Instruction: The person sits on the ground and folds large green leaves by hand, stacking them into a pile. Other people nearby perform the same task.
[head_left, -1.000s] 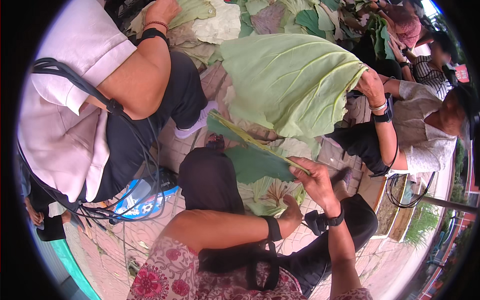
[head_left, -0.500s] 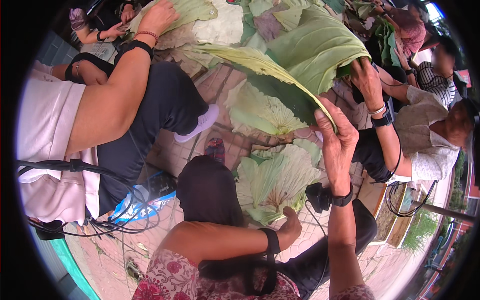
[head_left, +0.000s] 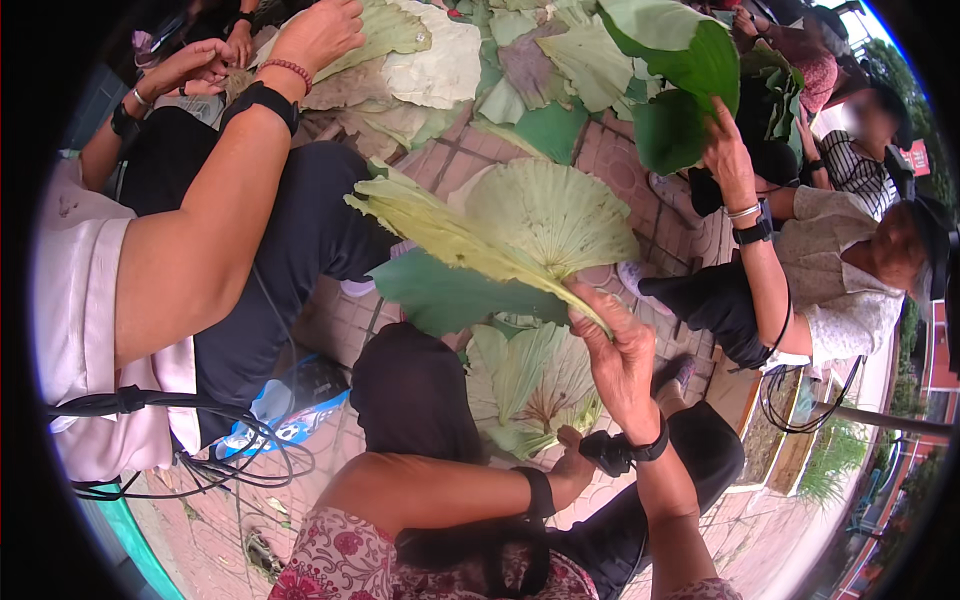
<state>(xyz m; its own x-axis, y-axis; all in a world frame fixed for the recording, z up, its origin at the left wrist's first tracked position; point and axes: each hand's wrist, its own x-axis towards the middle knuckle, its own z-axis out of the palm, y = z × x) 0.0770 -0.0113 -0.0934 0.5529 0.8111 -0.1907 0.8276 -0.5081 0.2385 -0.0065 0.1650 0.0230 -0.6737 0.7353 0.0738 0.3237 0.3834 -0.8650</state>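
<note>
Leaf [head_left: 455, 240] extends leftward (folded) from right hand [head_left: 620, 352].

left hand [head_left: 570, 474]: partly hidden | co-worker's green leaf [head_left: 688, 62]: cut by top edge

a folded leaf [head_left: 460, 245] is pinched by the fingers [head_left: 608, 303] of the right hand [head_left: 622, 355]; the left hand [head_left: 572, 470] is held near pale leaves [head_left: 530, 375] on paving [head_left: 602, 150]. a green leaf [head_left: 680, 125] is gripped by a co-worker's hand [head_left: 730, 160].

Daylight falls on pinkish paving [head_left: 205, 535], with grass [head_left: 833, 462] beside a low ledge [head_left: 765, 440] at right.
</note>
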